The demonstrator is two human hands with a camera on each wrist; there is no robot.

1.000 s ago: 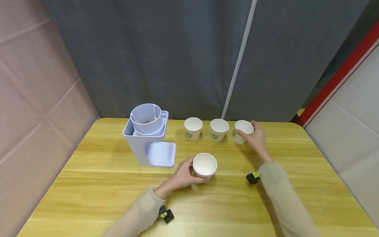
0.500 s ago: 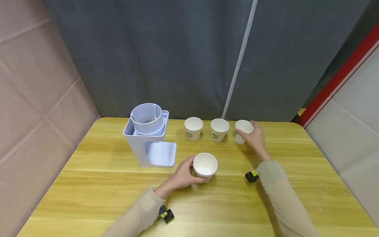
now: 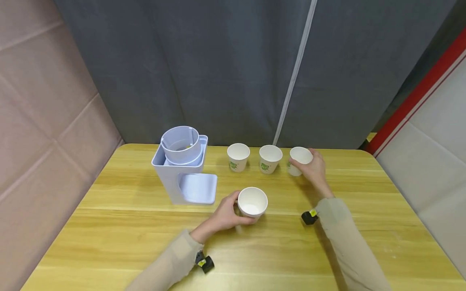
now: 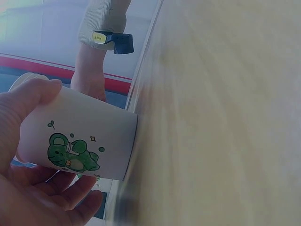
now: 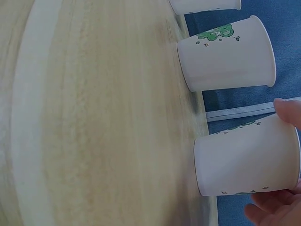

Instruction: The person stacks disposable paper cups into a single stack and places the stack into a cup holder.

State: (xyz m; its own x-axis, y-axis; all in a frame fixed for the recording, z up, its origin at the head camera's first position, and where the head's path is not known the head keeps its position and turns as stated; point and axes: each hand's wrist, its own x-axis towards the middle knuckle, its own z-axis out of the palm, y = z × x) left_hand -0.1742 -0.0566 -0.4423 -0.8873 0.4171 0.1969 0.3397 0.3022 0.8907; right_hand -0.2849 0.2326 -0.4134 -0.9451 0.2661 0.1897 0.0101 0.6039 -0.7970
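My left hand point(image 3: 226, 213) grips a white paper cup point(image 3: 252, 202) near the middle of the table, thumb on one side and fingers on the other. In the left wrist view that cup point(image 4: 89, 132) shows a green cartoon animal print, its base right at the tabletop. At the back right, my right hand point(image 3: 314, 167) holds another white paper cup point(image 3: 300, 157) near its rim. The right wrist view has this cup point(image 5: 247, 157) upright on the table, with thumb and fingers on opposite sides. Both cups' visible insides are white.
Two more paper cups, a middle one point(image 3: 270, 159) and a left one point(image 3: 238, 157), stand in the back row. Left of them is a pale blue dispenser point(image 3: 165, 182) with a round container point(image 3: 180, 144) on top and a flat tray point(image 3: 198, 189). A grey curtain point(image 3: 218, 72) hangs behind the table.
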